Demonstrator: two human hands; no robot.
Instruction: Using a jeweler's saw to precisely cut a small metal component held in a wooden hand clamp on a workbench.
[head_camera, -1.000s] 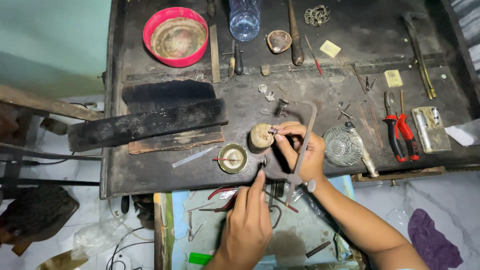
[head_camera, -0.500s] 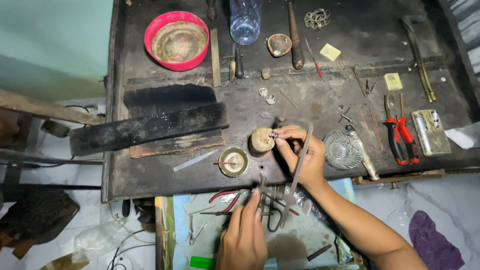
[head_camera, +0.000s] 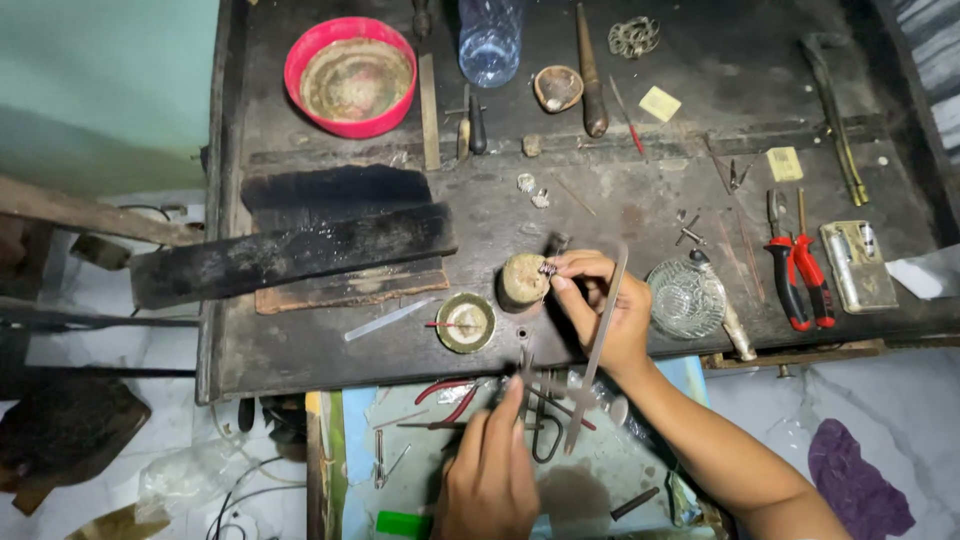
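My right hand (head_camera: 603, 308) pinches a small dark metal piece (head_camera: 548, 268) against the top of a round wooden block (head_camera: 520, 282) on the dark bench. A long flat metal file (head_camera: 596, 350) is also tucked in that hand and hangs down over the bench edge. My left hand (head_camera: 490, 470) reaches into the light blue drawer tray (head_camera: 610, 490) below the bench. Its fingertips rest on a dark metal tool (head_camera: 526, 372) among several hand tools. Whether they grip it is unclear.
A small brass dish (head_camera: 466, 322) sits left of the block, a glass dish (head_camera: 686, 297) to its right. Red-handled pliers (head_camera: 800, 270), a red bowl (head_camera: 350, 76), a plastic bottle (head_camera: 490, 40) and a charred wooden block (head_camera: 290, 255) lie on the bench. Red-handled cutters (head_camera: 448, 395) lie in the drawer.
My left hand dropped from the bench's front edge down into the drawer tray, then edged back up among the tools. My right hand stayed at the block with the small piece.
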